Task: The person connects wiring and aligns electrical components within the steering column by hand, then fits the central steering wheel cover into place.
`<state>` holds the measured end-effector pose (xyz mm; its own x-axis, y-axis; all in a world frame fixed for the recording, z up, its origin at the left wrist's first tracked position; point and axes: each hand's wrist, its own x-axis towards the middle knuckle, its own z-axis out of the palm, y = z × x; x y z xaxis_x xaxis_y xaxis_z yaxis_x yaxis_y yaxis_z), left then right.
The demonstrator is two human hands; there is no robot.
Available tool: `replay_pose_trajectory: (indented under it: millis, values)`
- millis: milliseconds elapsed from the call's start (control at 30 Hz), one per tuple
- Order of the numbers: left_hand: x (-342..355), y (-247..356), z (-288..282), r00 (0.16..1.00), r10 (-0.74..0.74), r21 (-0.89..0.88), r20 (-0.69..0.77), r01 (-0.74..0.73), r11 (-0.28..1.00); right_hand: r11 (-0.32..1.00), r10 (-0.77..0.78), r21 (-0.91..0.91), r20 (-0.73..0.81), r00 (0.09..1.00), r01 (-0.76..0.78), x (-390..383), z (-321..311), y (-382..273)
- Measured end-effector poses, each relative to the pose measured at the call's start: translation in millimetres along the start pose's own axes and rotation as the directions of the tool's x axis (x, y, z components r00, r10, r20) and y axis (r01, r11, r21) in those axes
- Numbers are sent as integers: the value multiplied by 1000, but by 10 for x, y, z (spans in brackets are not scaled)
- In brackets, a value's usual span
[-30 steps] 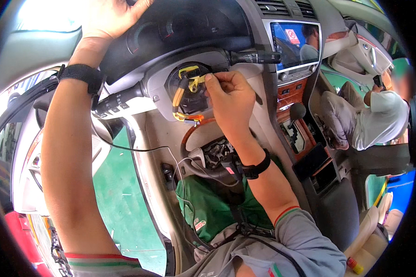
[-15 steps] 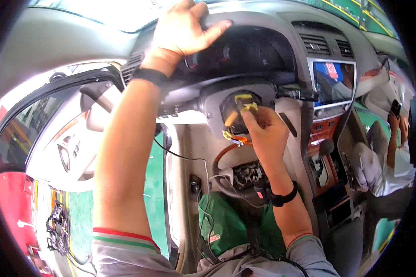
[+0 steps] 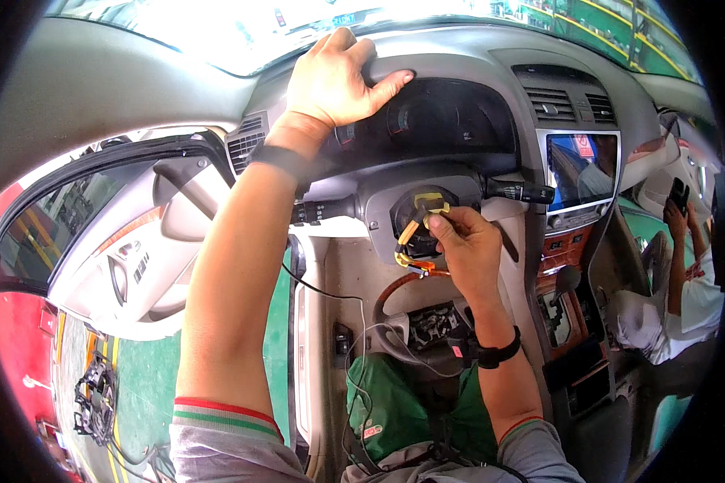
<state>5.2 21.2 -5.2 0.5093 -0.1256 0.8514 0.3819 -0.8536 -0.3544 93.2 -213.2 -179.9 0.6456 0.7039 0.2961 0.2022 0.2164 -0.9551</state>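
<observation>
My left hand [image 3: 330,84] rests on top of the dashboard hood above the dark instrument cluster [image 3: 451,117], its thumb stretched out to the right and its other fingers laid over the hood. My right hand [image 3: 471,241] pinches a yellow-sleeved wire harness [image 3: 408,236] between thumb and fingers. The harness is at the exposed end of the steering column [image 3: 372,211], where no wheel is mounted. Orange and yellow connector ends [image 3: 415,264] hang at its lower end. A wood-trimmed steering wheel [image 3: 395,291] lies above my lap, its hub uncovered.
Column stalks [image 3: 519,191] stick out just right of the column, beside a screen [image 3: 580,169]. At left the car door [image 3: 137,258] stands open. A thin cable [image 3: 330,276] trails across to my lap. Another person [image 3: 689,266] sits at the right holding a dark phone.
The view has tilted slightly, so the dashboard sits lower in the picture. My left hand stays on the hood. My right hand still pinches the yellow harness at the column.
</observation>
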Motion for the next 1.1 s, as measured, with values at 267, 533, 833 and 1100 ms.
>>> replay_pose_trajectory:
  millis: [267,533,833,1100]
  values:
    - [31,18,-32,1000,-15,0,28,15,1000,999,-27,41,147,989,21,89,-128,-8]
    - [6,-8,-55,996,-29,-19,82,31,999,994,-75,-69,154,985,86,109,-149,-43]
    - [38,-22,-41,994,-5,-3,113,5,1000,964,-151,-199,141,979,177,103,-139,39]
    - [23,-12,-30,994,-20,6,106,19,1000,823,-295,-444,200,934,355,78,-149,-63]
